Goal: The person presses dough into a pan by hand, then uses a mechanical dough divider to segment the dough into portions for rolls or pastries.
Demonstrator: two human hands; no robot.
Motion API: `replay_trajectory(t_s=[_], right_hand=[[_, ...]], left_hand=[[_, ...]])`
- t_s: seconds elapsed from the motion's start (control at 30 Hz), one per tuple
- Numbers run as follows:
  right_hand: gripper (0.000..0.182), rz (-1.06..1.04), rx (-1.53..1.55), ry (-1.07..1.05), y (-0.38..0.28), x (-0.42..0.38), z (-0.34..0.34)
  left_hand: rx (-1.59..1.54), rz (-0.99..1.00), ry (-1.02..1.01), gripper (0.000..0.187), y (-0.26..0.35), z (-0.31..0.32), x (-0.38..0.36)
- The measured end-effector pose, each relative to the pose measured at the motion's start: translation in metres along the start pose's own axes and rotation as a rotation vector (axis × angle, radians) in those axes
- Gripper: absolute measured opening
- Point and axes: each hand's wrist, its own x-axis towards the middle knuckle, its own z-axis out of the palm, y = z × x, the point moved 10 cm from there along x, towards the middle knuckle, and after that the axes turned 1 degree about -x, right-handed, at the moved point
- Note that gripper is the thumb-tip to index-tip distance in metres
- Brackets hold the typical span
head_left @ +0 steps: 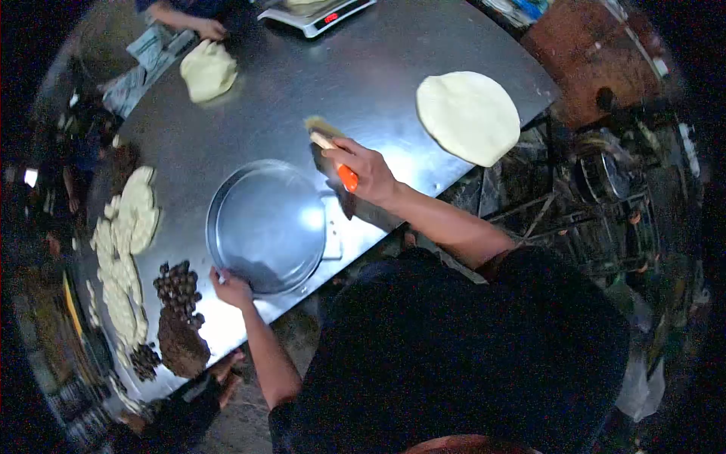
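Note:
A round metal pan (265, 219) lies on the steel table near its front edge. My left hand (231, 288) is closed on the pan's near-left rim, with the thumb at the edge. Above and right of the pan, my right hand (367, 170) grips a brush (324, 141) with pale bristles and an orange handle end. The bristles point away from me, beyond the pan's far-right rim. The inside of the pan is bare metal with a bright reflection. A flat round of dough (469, 117) lies to the right of my right hand.
A dough lump (208, 72) sits at the far left near another person's hand (212, 29). A digital scale (318, 21) stands at the back. Dough pieces (125, 257), dark balls (178, 287) and a brown mass (181, 346) lie left. Another person's hand (227, 368) is at lower left.

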Motion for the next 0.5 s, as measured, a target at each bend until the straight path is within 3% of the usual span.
replay_trajectory(t_s=[0.03,0.1,0.13,0.17,0.23,0.27,0.3,0.37,0.43,0.5], right_hand=[[0.035,0.014,-0.001,0.032,0.053,-0.013,-0.031],[0.037,0.038,0.078,-0.154,0.160,-0.037,-0.059],[0.046,0.379,0.291,-0.432,0.218,-0.053,-0.066],[0.046,0.409,0.314,-0.403,0.243,-0.070,-0.108],[0.053,-0.224,-0.347,-0.369,0.240,-0.079,-0.193],[0.060,-0.123,-0.246,-0.387,0.284,-0.078,-0.225],[0.064,0.040,-0.337,-0.339,0.335,-0.071,-0.263],[0.063,0.262,-0.454,-0.022,0.423,-0.064,-0.381],[0.062,0.477,-0.641,0.063,0.494,-0.066,-0.481],[0.062,0.548,-0.691,0.050,0.561,-0.086,-0.519]], left_hand=[[0.145,0.046,0.007,0.038,0.020,0.022,-0.008],[0.157,0.203,0.268,0.039,0.082,0.048,-0.041],[0.198,0.190,0.283,0.037,0.145,0.068,-0.065],[0.238,0.178,0.300,0.036,0.221,0.083,-0.091],[-0.066,0.202,0.077,0.031,0.338,0.153,-0.119],[-0.177,0.228,-0.088,0.027,0.397,0.205,-0.130],[-0.278,0.229,-0.209,0.025,0.452,0.263,-0.140],[-0.586,0.215,-0.480,0.020,0.537,0.398,-0.164],[-0.479,0.297,-0.623,0.020,0.654,0.504,-0.227],[-0.452,0.481,-0.824,0.031,0.749,0.606,-0.290]])
